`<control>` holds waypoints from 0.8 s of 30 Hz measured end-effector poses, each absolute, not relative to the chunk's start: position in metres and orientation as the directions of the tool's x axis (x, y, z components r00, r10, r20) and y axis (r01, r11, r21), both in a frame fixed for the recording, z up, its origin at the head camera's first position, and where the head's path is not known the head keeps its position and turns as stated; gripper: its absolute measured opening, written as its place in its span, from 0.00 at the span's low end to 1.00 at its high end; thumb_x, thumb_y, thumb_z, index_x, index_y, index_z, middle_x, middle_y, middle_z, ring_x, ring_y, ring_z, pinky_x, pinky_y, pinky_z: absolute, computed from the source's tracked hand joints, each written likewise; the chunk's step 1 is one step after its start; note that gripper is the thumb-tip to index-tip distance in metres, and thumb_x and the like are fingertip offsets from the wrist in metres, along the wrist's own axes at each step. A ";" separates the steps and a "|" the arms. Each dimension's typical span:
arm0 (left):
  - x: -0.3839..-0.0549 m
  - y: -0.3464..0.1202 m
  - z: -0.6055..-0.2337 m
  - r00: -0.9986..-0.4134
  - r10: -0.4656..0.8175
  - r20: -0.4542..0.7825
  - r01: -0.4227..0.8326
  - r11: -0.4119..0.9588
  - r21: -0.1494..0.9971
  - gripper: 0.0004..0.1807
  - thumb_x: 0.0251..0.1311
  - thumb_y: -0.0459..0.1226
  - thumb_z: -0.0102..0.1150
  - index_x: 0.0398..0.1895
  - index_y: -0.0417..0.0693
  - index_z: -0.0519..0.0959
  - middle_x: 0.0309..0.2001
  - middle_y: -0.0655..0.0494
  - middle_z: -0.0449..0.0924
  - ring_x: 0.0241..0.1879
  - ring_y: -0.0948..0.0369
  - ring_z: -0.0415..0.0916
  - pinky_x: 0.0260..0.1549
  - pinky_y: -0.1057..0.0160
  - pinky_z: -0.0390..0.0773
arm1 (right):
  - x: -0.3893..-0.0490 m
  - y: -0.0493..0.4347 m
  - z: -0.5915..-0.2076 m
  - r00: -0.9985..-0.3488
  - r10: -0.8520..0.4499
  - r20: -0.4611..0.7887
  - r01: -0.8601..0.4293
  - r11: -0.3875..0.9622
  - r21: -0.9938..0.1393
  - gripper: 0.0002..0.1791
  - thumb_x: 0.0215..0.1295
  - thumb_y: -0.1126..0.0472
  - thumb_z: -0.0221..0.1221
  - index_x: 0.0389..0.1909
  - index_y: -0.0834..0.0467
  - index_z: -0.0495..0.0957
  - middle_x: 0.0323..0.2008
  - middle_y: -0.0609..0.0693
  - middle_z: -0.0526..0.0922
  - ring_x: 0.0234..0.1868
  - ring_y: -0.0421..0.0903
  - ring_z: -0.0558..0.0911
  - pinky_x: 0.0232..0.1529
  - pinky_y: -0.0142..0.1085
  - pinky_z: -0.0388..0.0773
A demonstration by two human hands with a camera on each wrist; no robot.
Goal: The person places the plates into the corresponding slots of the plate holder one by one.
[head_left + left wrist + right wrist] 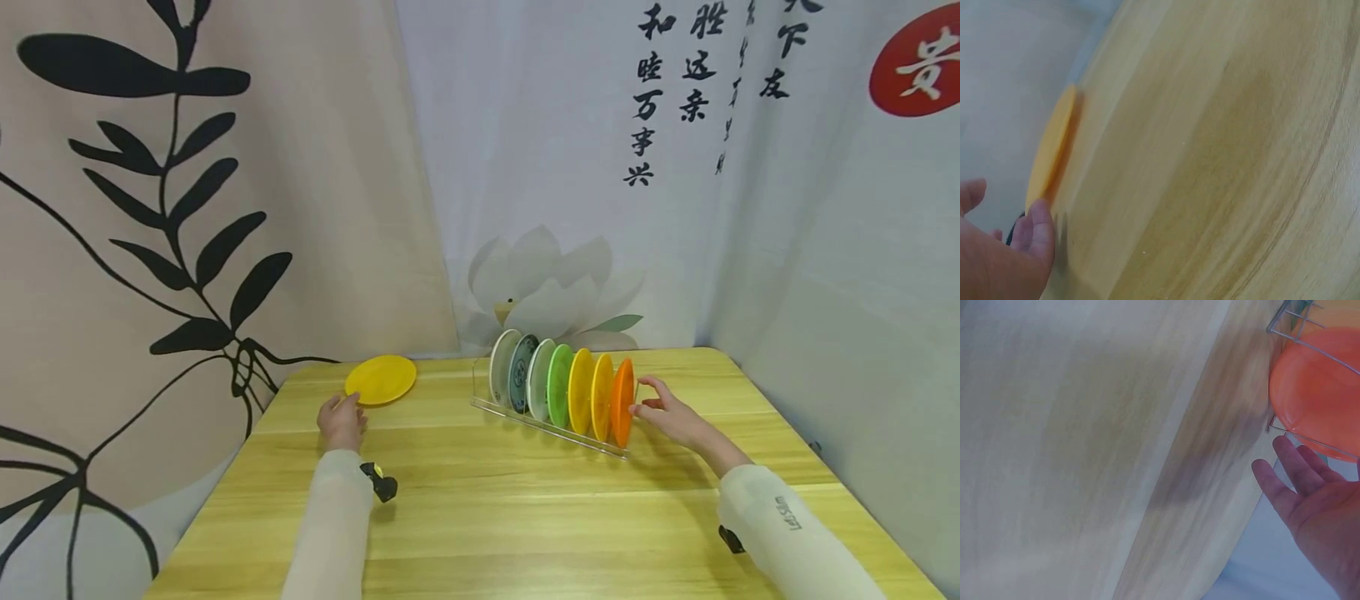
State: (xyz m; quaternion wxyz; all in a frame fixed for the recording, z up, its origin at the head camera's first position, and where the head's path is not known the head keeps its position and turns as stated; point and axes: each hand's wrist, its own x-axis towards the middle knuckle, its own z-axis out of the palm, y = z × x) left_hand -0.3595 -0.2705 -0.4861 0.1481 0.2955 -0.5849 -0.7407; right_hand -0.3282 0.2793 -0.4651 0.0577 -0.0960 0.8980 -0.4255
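A yellow plate (381,379) lies flat at the far left of the table. My left hand (342,419) is at its near left edge, fingertips right at the rim; in the left wrist view the thumb stands apart from the loosely bent fingers (1040,234). A wire dish rack (547,429) holds several plates on edge: white, patterned blue-grey, green, yellow and orange. Beside the orange plate (622,404) at the rack's right end is my right hand (671,414). Its fingers (1297,465) are spread near the rack's wire, and the thumb is mostly hidden in the right wrist view.
The wooden table (487,517) reaches back to a printed curtain (345,167) with leaves, a flower and writing. Another curtain (840,292) hangs along the right side. A black wrist device (379,482) sits at the left cuff.
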 end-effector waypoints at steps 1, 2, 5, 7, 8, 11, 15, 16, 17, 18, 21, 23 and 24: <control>-0.359 -0.271 -0.487 -0.784 -0.558 -0.273 -0.133 -0.278 0.951 0.38 0.69 0.41 0.56 0.78 0.50 0.52 0.57 0.47 0.70 0.50 0.54 0.72 0.51 0.59 0.76 | -0.328 0.279 -0.465 -0.975 -0.222 -0.023 -0.122 0.619 -0.776 0.39 0.73 0.47 0.53 0.75 0.58 0.46 0.64 0.77 0.65 0.63 0.71 0.69 0.59 0.63 0.69; -0.360 -0.273 -0.489 -0.786 -0.550 -0.282 -0.144 -0.280 0.949 0.38 0.69 0.41 0.56 0.78 0.51 0.51 0.58 0.49 0.69 0.50 0.55 0.72 0.51 0.60 0.76 | -0.328 0.279 -0.465 -0.975 -0.221 -0.024 -0.120 0.616 -0.778 0.39 0.73 0.47 0.53 0.75 0.58 0.46 0.64 0.77 0.65 0.63 0.71 0.69 0.59 0.63 0.69; -0.359 -0.276 -0.492 -0.791 -0.541 -0.287 -0.148 -0.286 0.947 0.39 0.70 0.40 0.54 0.79 0.49 0.48 0.62 0.48 0.65 0.52 0.54 0.70 0.55 0.59 0.75 | -0.329 0.278 -0.467 -0.974 -0.225 -0.028 -0.119 0.610 -0.783 0.40 0.73 0.48 0.53 0.76 0.58 0.46 0.64 0.77 0.64 0.63 0.71 0.68 0.59 0.63 0.69; -0.359 -0.277 -0.493 -0.785 -0.548 -0.288 -0.147 -0.287 0.947 0.39 0.71 0.40 0.54 0.79 0.48 0.48 0.62 0.48 0.64 0.52 0.54 0.69 0.56 0.58 0.75 | -0.329 0.277 -0.467 -0.973 -0.227 -0.030 -0.117 0.607 -0.786 0.40 0.73 0.48 0.53 0.76 0.58 0.46 0.65 0.77 0.64 0.63 0.71 0.68 0.59 0.64 0.69; -0.359 -0.278 -0.494 -0.784 -0.549 -0.289 -0.149 -0.285 0.947 0.39 0.71 0.40 0.54 0.79 0.47 0.47 0.62 0.48 0.64 0.52 0.53 0.69 0.57 0.58 0.75 | -0.329 0.277 -0.466 -0.973 -0.228 -0.032 -0.116 0.607 -0.786 0.40 0.73 0.47 0.53 0.76 0.58 0.45 0.64 0.78 0.64 0.63 0.72 0.68 0.59 0.64 0.70; -0.361 -0.277 -0.495 -0.791 -0.545 -0.278 -0.133 -0.290 0.948 0.39 0.71 0.39 0.53 0.79 0.45 0.46 0.61 0.48 0.63 0.52 0.53 0.69 0.58 0.57 0.75 | -0.327 0.277 -0.466 -0.974 -0.223 -0.036 -0.111 0.610 -0.784 0.40 0.73 0.47 0.53 0.76 0.58 0.45 0.65 0.78 0.63 0.63 0.72 0.68 0.59 0.64 0.69; -0.365 -0.275 -0.497 -0.803 -0.531 -0.272 -0.117 -0.307 0.945 0.39 0.71 0.38 0.52 0.79 0.44 0.45 0.63 0.48 0.61 0.52 0.54 0.68 0.58 0.58 0.74 | -0.326 0.278 -0.464 -0.976 -0.214 -0.040 -0.104 0.617 -0.780 0.40 0.73 0.46 0.53 0.76 0.58 0.46 0.65 0.78 0.63 0.63 0.72 0.68 0.60 0.64 0.68; -0.366 -0.274 -0.497 -0.803 -0.532 -0.267 -0.113 -0.304 0.946 0.38 0.72 0.38 0.51 0.79 0.43 0.45 0.63 0.47 0.60 0.53 0.54 0.68 0.59 0.57 0.74 | -0.326 0.278 -0.464 -0.977 -0.210 -0.041 -0.100 0.618 -0.780 0.40 0.73 0.46 0.53 0.76 0.57 0.46 0.65 0.77 0.63 0.63 0.71 0.68 0.60 0.64 0.68; -0.367 -0.274 -0.497 -0.804 -0.533 -0.265 -0.111 -0.304 0.946 0.38 0.72 0.37 0.51 0.78 0.42 0.45 0.64 0.46 0.60 0.53 0.54 0.68 0.59 0.57 0.74 | -0.326 0.278 -0.463 -0.976 -0.212 -0.040 -0.103 0.621 -0.777 0.40 0.73 0.46 0.52 0.76 0.57 0.46 0.65 0.77 0.63 0.63 0.71 0.69 0.60 0.64 0.68; -0.368 -0.274 -0.497 -0.805 -0.533 -0.263 -0.108 -0.303 0.947 0.38 0.72 0.37 0.50 0.78 0.41 0.45 0.64 0.46 0.60 0.54 0.54 0.68 0.59 0.57 0.74 | -0.325 0.278 -0.462 -0.976 -0.214 -0.039 -0.106 0.622 -0.776 0.40 0.72 0.46 0.52 0.76 0.57 0.46 0.65 0.77 0.64 0.63 0.71 0.69 0.60 0.64 0.69; -0.371 -0.274 -0.498 -0.811 -0.524 -0.260 -0.114 -0.295 0.949 0.37 0.73 0.37 0.48 0.78 0.41 0.45 0.65 0.45 0.59 0.56 0.54 0.67 0.60 0.57 0.74 | -0.324 0.277 -0.461 -0.976 -0.215 -0.035 -0.109 0.620 -0.777 0.40 0.72 0.46 0.53 0.76 0.56 0.46 0.64 0.76 0.65 0.62 0.71 0.70 0.59 0.63 0.69; -0.373 -0.273 -0.498 -0.814 -0.519 -0.261 -0.122 -0.288 0.950 0.36 0.73 0.38 0.48 0.78 0.41 0.45 0.65 0.44 0.60 0.57 0.53 0.67 0.60 0.57 0.74 | -0.323 0.277 -0.460 -0.975 -0.219 -0.031 -0.114 0.621 -0.775 0.40 0.72 0.47 0.53 0.76 0.57 0.46 0.64 0.76 0.65 0.61 0.71 0.71 0.58 0.63 0.70; -0.374 -0.273 -0.498 -0.815 -0.516 -0.263 -0.125 -0.286 0.950 0.36 0.74 0.38 0.47 0.78 0.41 0.45 0.65 0.44 0.60 0.57 0.53 0.67 0.60 0.57 0.74 | -0.323 0.277 -0.461 -0.976 -0.217 -0.033 -0.111 0.618 -0.778 0.40 0.72 0.47 0.53 0.76 0.56 0.46 0.64 0.76 0.65 0.61 0.71 0.71 0.58 0.63 0.70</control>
